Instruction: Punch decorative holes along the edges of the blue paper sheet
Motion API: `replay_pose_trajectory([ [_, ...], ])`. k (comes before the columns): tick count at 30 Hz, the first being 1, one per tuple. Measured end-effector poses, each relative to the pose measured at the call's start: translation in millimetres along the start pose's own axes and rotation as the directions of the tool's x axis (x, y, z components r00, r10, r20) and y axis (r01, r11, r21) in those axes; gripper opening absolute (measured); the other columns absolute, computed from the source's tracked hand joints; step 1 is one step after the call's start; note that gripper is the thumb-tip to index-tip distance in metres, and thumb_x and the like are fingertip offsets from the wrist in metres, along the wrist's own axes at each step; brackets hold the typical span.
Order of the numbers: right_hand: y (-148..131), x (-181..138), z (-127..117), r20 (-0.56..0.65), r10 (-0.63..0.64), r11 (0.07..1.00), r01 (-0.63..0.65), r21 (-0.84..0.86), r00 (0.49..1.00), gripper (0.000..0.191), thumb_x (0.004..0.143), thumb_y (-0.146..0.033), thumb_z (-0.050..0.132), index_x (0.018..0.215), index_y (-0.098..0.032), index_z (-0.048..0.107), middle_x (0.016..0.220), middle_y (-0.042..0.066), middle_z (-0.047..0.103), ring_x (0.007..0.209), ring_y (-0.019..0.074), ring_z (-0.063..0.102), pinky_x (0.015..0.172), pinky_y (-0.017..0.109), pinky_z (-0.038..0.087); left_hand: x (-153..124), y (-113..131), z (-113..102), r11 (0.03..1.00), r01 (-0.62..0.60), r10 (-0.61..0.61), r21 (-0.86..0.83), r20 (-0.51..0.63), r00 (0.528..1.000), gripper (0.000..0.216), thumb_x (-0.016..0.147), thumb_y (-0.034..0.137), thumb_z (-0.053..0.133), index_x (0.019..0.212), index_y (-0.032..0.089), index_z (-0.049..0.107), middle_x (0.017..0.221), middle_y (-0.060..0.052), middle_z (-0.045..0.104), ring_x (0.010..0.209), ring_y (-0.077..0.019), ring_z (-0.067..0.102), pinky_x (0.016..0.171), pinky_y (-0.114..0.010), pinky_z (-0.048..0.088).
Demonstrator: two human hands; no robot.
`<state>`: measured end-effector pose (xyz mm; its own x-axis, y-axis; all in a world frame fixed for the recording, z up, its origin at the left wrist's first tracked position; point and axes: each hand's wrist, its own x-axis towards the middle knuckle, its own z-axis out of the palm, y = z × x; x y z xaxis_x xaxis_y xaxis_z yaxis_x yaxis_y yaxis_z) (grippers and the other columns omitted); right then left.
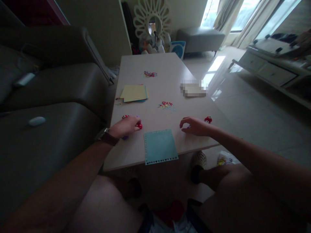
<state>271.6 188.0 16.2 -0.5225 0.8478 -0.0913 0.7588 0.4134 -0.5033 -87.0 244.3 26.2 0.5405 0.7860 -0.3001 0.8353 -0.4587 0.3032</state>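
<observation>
On the table's near left, my left hand has its fingers closed round a small glossy red object, which looks like a craft punch. More small red pieces and a purple one lie beside that hand. My right hand rests at the near right, fingers curved with a gap between thumb and forefinger. Something purple shows partly beneath it, and a red object sits just behind. Between the hands lies a light blue paper sheet, with small cut-outs along its edges, heart-shaped at the bottom.
The pale table carries a stack of coloured paper, a nearer pile of tiny paper cut-outs and a farther one. A blurred-out flat item lies at the right edge. A sofa stands left.
</observation>
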Motion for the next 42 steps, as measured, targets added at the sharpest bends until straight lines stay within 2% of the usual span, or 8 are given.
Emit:
replay_pose_trajectory([
  [10, -44, 8, 19, -0.138, -0.152, 0.939, 0.187, 0.29, 0.979, 0.04, 0.083, -0.024, 0.075, 0.121, -0.021, 0.061, 0.113, 0.008, 0.065, 0.089, 0.0167, 0.065, 0.079, 0.031, 0.055, 7, 81, 25, 0.756, -0.171, 0.154, -0.632, -0.082, 0.985, 0.026, 0.082, 0.033, 0.073, 0.098, 0.013, 0.068, 0.089, -0.008, 0.073, 0.082, -0.0193, 0.067, 0.071, -0.03, 0.05],
  [14, -59, 11, 21, -0.145, -0.237, 0.92, 0.269, 0.284, 0.961, 0.027, 0.09, -0.026, 0.07, 0.116, -0.022, 0.066, 0.107, 0.006, 0.065, 0.088, 0.0154, 0.065, 0.081, 0.031, 0.053, 14, 93, 30, 0.629, -0.159, 0.148, -0.761, -0.083, 0.985, 0.027, 0.075, 0.026, 0.08, 0.091, 0.013, 0.062, 0.087, -0.006, 0.071, 0.079, -0.0177, 0.065, 0.07, -0.029, 0.049],
  [19, -58, 13, 19, -0.159, -0.167, 0.923, 0.211, 0.321, 0.973, 0.014, 0.088, -0.027, 0.07, 0.099, -0.02, 0.067, 0.095, 0.004, 0.066, 0.083, 0.0159, 0.063, 0.078, 0.031, 0.052, 19, 96, 31, 0.521, -0.119, 0.137, -0.845, -0.055, 0.989, 0.034, 0.074, 0.023, 0.082, 0.093, 0.015, 0.055, 0.093, -0.008, 0.07, 0.084, -0.0183, 0.066, 0.074, -0.032, 0.051],
  [21, -54, 13, 19, -0.173, -0.144, 0.919, 0.196, 0.342, 0.974, 0.013, 0.085, -0.022, 0.069, 0.098, -0.02, 0.065, 0.093, 0.004, 0.067, 0.083, 0.0162, 0.063, 0.079, 0.031, 0.052, 22, 92, 33, 0.554, -0.129, 0.16, -0.822, -0.047, 0.986, 0.038, 0.073, 0.02, 0.082, 0.099, 0.015, 0.055, 0.099, -0.009, 0.07, 0.087, -0.019, 0.066, 0.077, -0.033, 0.052],
  [25, -44, 12, 18, -0.231, -0.098, 0.938, 0.168, 0.305, 0.968, 0.017, 0.078, -0.014, 0.066, 0.093, -0.02, 0.061, 0.091, 0.003, 0.065, 0.08, 0.0161, 0.061, 0.075, 0.03, 0.05, 30, 76, 41, 0.854, -0.143, 0.105, -0.501, -0.103, 0.989, 0.047, 0.067, 0.024, 0.086, 0.106, 0.014, 0.061, 0.105, -0.01, 0.066, 0.095, -0.0233, 0.064, 0.08, -0.035, 0.051],
  [27, -39, 11, 16, -0.25, -0.077, 0.953, 0.145, 0.267, 0.965, 0.019, 0.074, -0.011, 0.063, 0.09, -0.021, 0.058, 0.089, 0.002, 0.063, 0.079, 0.0159, 0.059, 0.074, 0.03, 0.049, 32, 70, 45, 0.928, -0.1, 0.069, -0.358, -0.098, 0.993, 0.049, 0.067, 0.028, 0.087, 0.107, 0.014, 0.063, 0.106, -0.01, 0.065, 0.098, -0.0248, 0.063, 0.082, -0.036, 0.049],
  [35, -32, 8, 13, -0.254, -0.038, 0.959, 0.106, 0.262, 0.967, 0.03, 0.069, -0.008, 0.059, 0.096, -0.019, 0.065, 0.096, 0.005, 0.061, 0.077, 0.0156, 0.06, 0.071, 0.03, 0.051, 30, 73, 47, 0.968, 0.025, -0.019, -0.248, 0.028, 0.999, 0.042, 0.071, 0.03, 0.084, 0.104, 0.018, 0.063, 0.101, -0.005, 0.07, 0.098, -0.0256, 0.064, 0.093, -0.045, 0.041],
  [42, -25, 6, 14, -0.249, -0.025, 0.96, 0.093, 0.265, 0.968, 0.029, 0.068, -0.006, 0.058, 0.093, -0.018, 0.066, 0.097, 0.006, 0.061, 0.079, 0.0164, 0.061, 0.072, 0.031, 0.053, 34, 72, 47, 0.96, -0.067, 0.073, -0.273, 0.01, 0.997, 0.021, 0.074, 0.024, 0.076, 0.092, 0.015, 0.069, 0.1, -0.01, 0.069, 0.093, -0.0259, 0.063, 0.082, -0.038, 0.046],
])
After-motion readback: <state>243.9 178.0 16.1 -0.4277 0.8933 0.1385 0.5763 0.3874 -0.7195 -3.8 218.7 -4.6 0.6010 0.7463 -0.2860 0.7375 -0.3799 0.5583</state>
